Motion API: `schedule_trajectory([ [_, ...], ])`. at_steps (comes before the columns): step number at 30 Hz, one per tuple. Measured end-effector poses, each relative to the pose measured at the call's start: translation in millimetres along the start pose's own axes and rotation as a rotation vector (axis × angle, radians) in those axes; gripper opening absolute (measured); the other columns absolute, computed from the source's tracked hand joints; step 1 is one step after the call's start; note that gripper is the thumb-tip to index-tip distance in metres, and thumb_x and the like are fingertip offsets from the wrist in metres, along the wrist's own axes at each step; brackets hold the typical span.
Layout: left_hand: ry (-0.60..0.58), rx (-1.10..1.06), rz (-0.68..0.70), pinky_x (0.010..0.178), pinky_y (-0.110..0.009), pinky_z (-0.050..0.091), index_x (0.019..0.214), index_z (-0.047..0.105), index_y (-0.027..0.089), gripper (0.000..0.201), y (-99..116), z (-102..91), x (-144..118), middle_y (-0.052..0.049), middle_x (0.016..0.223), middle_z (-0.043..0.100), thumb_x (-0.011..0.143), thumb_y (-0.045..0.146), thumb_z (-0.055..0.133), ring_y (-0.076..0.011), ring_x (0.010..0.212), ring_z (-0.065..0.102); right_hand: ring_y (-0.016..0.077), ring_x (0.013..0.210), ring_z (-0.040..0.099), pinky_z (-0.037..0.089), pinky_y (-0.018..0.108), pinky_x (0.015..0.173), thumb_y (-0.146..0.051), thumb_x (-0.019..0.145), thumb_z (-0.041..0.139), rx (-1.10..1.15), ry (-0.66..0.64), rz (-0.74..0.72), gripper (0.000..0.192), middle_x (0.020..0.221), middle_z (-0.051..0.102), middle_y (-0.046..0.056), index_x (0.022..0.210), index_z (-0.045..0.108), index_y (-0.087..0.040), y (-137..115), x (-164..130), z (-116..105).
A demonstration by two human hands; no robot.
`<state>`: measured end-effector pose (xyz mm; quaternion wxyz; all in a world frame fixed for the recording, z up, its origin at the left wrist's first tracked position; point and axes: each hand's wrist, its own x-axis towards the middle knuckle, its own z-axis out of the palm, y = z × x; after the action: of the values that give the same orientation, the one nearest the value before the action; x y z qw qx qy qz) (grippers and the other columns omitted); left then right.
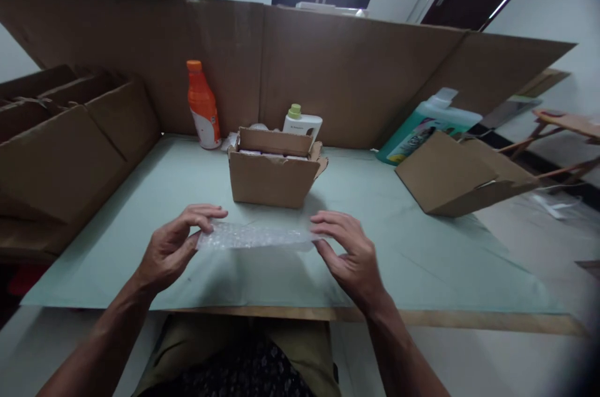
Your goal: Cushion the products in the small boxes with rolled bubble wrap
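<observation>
A strip of clear bubble wrap (255, 236) stretches between my two hands, above the near part of the table. My left hand (175, 244) pinches its left end between thumb and fingers. At the right end, my right hand (349, 253) grips the wrap the same way. Just beyond the wrap stands an open cardboard box (269, 178) with its flaps up. Several items show inside it, but I cannot make out what they are.
Behind the box are an orange bottle (202, 103) and a white bottle with a green cap (302, 124). A teal liquid jug (426, 125) and a tilted cardboard box (450, 178) stand right. Large cartons (60, 159) line the left; a cardboard wall (328, 65) closes the back.
</observation>
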<state>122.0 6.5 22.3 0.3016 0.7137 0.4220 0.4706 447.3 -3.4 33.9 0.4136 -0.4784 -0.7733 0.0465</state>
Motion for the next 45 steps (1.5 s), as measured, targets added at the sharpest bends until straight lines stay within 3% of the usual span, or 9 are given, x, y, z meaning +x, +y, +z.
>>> schedule_trajectory([
  [5,-0.096,-0.02,0.122,0.101,-0.054,0.052,0.087,0.064,0.025,0.017,1,-0.7,-10,-0.009,0.111,0.076,0.095,0.026,0.05,-0.03,0.124,0.061,0.0272,0.11,0.067,0.05,0.047,0.094,-0.016,0.091,0.056,-0.081,-0.016,-0.103,0.019,0.106,0.076,0.005,0.093,0.071,-0.028,-12,-27,-15],
  [11,-0.364,0.162,-0.029,0.097,-0.044,0.057,0.1,0.068,0.023,0.023,-51,14.6,-52,-0.01,0.123,0.071,0.088,0.018,0.049,-0.0259,0.118,0.065,0.029,0.118,0.063,0.052,0.048,0.096,-0.016,0.085,0.061,-0.116,-0.399,-0.072,0.029,0.123,0.073,0.008,0.112,0.071,-0.024,31,-86,19],
  [16,-0.195,0.35,-0.044,0.1,-0.045,0.054,0.115,0.066,0.024,0.036,-56,15.1,-46,-0.01,0.139,0.061,0.086,0.016,0.047,-0.0269,0.128,0.058,0.0293,0.124,0.061,0.051,0.049,0.101,-0.037,0.094,0.06,-0.046,-0.464,0.088,0.033,0.131,0.069,0.01,0.124,0.068,-0.027,30,-82,12],
  [20,-0.229,0.498,0.062,0.11,-0.047,0.046,0.137,0.055,0.021,0.048,-68,55.7,-29,-0.013,0.145,0.057,0.091,0.017,0.047,-0.0262,0.134,0.053,0.0277,0.129,0.058,0.048,0.049,0.107,-0.028,0.098,0.053,-0.07,-0.386,0.077,0.035,0.137,0.065,0.011,0.13,0.065,-0.024,18,-44,58],
  [26,-0.346,0.839,0.069,0.119,-0.058,0.026,0.149,0.04,0.008,0.064,-99,105.6,-35,-0.023,0.157,0.04,0.097,0.045,0.048,-0.0362,0.149,0.033,0.0308,0.143,0.043,0.041,0.051,0.112,-0.027,0.095,0.06,-0.202,-0.508,-0.034,0.052,0.153,0.05,0.015,0.145,0.052,-0.017,29,-29,135],
  [33,-0.342,0.801,0.057,0.121,-0.061,0.022,0.151,0.037,0.017,0.064,-98,94.1,-39,-0.018,0.16,0.037,0.097,0.048,0.052,-0.0345,0.151,0.029,0.0361,0.135,0.051,0.044,0.057,0.104,-0.03,0.099,0.052,-0.454,-0.36,0.111,0.042,0.145,0.057,0.018,0.137,0.059,-0.015,92,-76,69],
  [37,-0.335,0.627,0.089,0.12,-0.059,0.028,0.152,0.037,0.026,0.059,-92,73.9,-43,-0.012,0.162,0.035,0.097,0.04,0.053,-0.0335,0.151,0.029,0.0291,0.131,0.056,0.051,0.048,0.097,-0.015,0.095,0.048,-0.356,-0.401,-0.025,0.042,0.142,0.061,0.014,0.135,0.061,-0.021,93,-98,28],
  [41,-0.422,0.415,0.144,0.117,-0.059,0.036,0.144,0.049,0.032,0.05,-85,45.3,-58,-0.005,0.157,0.045,0.095,0.025,0.05,-0.0314,0.151,0.03,0.0285,0.135,0.052,0.052,0.047,0.097,-0.001,0.086,0.049,-0.242,-0.542,-0.15,0.054,0.148,0.056,0.012,0.13,0.064,-0.028,68,-99,25],
  [45,-0.618,0.253,0.106,0.119,-0.064,0.029,0.151,0.039,0.034,0.065,-73,22.7,-75,-0.004,0.159,0.042,0.089,0.021,0.05,-0.0326,0.152,0.026,0.0303,0.13,0.057,0.05,0.049,0.099,-0.008,0.091,0.054,-0.021,-0.523,-0.156,0.031,0.14,0.063,0.012,0.11,0.072,-0.024,58,-87,46],
])
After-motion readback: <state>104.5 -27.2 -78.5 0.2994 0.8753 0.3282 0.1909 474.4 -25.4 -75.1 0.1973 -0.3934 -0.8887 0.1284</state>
